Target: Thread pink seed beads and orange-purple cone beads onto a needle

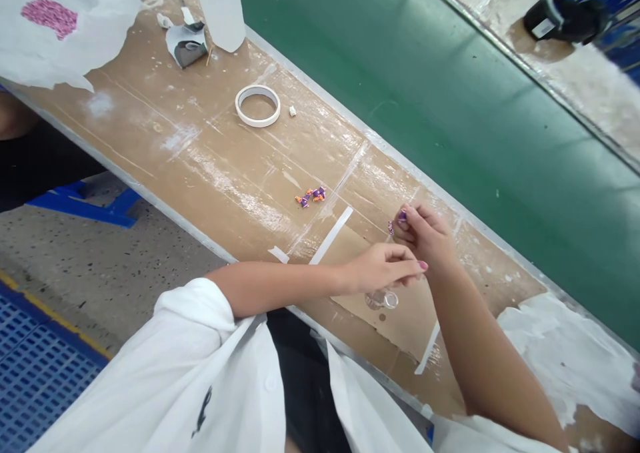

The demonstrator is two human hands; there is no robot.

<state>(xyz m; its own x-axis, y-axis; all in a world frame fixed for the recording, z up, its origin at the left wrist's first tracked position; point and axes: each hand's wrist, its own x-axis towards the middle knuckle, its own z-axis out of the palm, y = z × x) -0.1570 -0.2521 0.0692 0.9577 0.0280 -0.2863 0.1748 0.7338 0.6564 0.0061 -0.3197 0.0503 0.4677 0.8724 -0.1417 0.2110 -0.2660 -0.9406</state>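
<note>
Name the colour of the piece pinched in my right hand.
The piece is purple, best seen in the head view.

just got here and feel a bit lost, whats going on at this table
Someone in a white shirt sits or stands at a brown-covered table, pinching a tiny purple piece in the right hand. The left hand is near a small clear container; whether it grips anything is unclear. Small purple-and-orange pieces lie on the table, with a tape roll farther off.
</note>
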